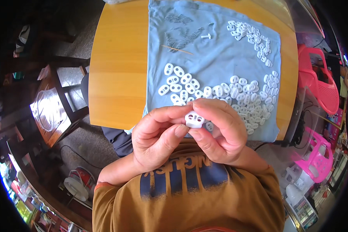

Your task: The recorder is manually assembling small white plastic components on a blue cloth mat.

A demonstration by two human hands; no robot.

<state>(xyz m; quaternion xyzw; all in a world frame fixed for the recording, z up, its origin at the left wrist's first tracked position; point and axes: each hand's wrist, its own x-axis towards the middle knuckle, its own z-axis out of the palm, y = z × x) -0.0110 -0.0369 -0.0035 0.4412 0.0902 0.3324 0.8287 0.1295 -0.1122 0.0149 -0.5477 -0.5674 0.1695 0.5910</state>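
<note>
Close in front of my chest, both hands grip one small white two-hole plastic cord lock (195,120). The thumb and fingers of my left hand (152,133) pinch its left side. On its right side, the fingers of my right hand (224,129) curl over it with the thumb below. Just beyond my hands, many white two-hole oval pieces (176,88) lie spread on a light blue cloth (216,63); my hands hide some of them. At the far right of the cloth is a heap of smaller white pieces (251,34).
Small metal springs (183,38) lie at the far left of the cloth, near a white T-shaped piece (206,36) and a thin wooden stick (177,49). The cloth covers part of a wooden table (118,69). Pink plastic chairs (319,81) stand to the right.
</note>
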